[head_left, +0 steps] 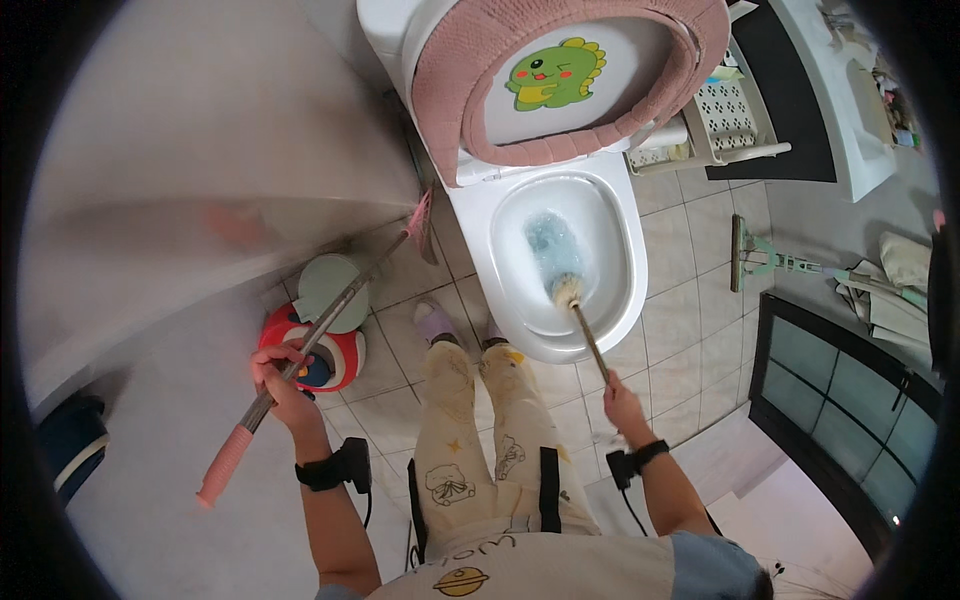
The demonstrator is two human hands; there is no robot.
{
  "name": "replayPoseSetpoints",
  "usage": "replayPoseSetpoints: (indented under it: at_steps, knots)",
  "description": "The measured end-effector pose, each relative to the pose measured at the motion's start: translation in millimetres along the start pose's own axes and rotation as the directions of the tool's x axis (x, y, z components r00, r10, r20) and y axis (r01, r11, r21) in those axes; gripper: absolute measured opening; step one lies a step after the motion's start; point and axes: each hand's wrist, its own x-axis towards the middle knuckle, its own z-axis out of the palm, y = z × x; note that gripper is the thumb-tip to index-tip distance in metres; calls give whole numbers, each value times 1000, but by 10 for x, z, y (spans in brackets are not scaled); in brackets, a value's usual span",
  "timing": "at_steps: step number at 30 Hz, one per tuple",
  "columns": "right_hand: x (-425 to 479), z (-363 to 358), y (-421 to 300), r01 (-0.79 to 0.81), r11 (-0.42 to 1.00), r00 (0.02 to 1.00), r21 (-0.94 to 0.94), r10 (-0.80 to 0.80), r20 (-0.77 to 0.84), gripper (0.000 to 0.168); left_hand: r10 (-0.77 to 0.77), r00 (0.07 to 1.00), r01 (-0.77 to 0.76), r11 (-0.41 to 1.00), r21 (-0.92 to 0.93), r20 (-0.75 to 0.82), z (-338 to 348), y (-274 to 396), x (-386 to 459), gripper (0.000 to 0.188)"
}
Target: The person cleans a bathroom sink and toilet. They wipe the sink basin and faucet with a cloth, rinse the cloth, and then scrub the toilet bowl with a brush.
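Note:
A long-handled toilet brush is gripped near its upper end by my right hand. Its pale bristle head touches the front inner wall of the white toilet bowl, beside bubbly bluish water. The toilet lid, bearing a green dinosaur picture, stands raised, as does the seat in its pink fabric cover. On the left, my left hand is closed around the metal pole of a tool with a pink grip and a pink head near the floor; the head's exact kind is unclear.
A red container with a pale green lid or basin over it is left of my feet. Right of the toilet are a cream perforated rack and a green squeeze mop. A dark-framed glass door stands lower right; a dark blue bucket is far left.

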Motion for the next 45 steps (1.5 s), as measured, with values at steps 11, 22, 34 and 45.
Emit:
replayPoseSetpoints:
  at_steps: [11, 22, 34, 45]
  knots:
    - [870, -92, -1523, -388, 379, 921, 840, 126, 369, 43, 59, 998, -58, 998, -30, 28, 79, 2, 1, 30]
    - [-2, -705, -289, -99, 894, 914, -436, 256, 316, 57, -18, 998, 20, 999, -28, 65, -88, -69, 15, 30]
    - [1374, -418, -1096, -123, 942, 970, -311, 181, 164, 46, -4, 999, 4, 1000, 0, 44, -111, -73, 65, 26]
    - [-34, -646, -842, -402, 757, 857, 516, 113, 502, 44, 10, 999, -10, 1000, -1, 50, -15, -19, -24, 29]
